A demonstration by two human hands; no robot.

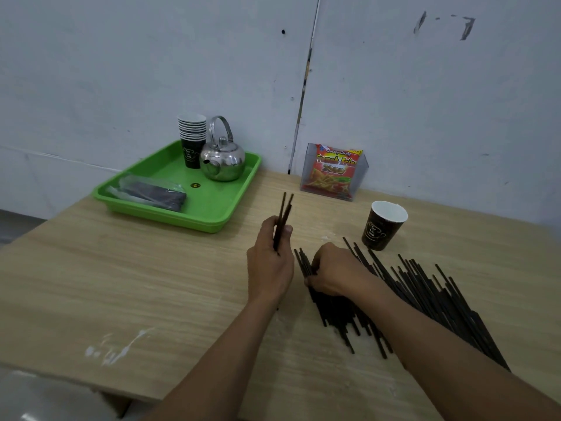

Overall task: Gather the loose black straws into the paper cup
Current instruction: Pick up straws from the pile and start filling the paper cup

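Table (121, 268): pale wood grain, set against a grey wall.

Paper cup (384, 224): dark outside, white inside, upright at far right, just beside the far tips of the pile.

Pile of straws (425, 293): black, loose, fanned flat on the table at near right, partly hidden under the right forearm.

Right hand (334, 273): knuckles up at the left edge of the pile, fingers curled round a few straws there (count hidden by the hand).

Left hand (268, 262): just left of the right hand, not touching it; fingers and thumb closed round a small bunch of straws (283, 220), tips pointing up and away.

Green tray (212, 205): far left. Holds a steel kettle (223, 161), a stack of cups (192, 138) and a clear bag of dark straws (154, 192).

Snack packet (332, 171): red, in a clear stand by the wall, between tray and paper cup.
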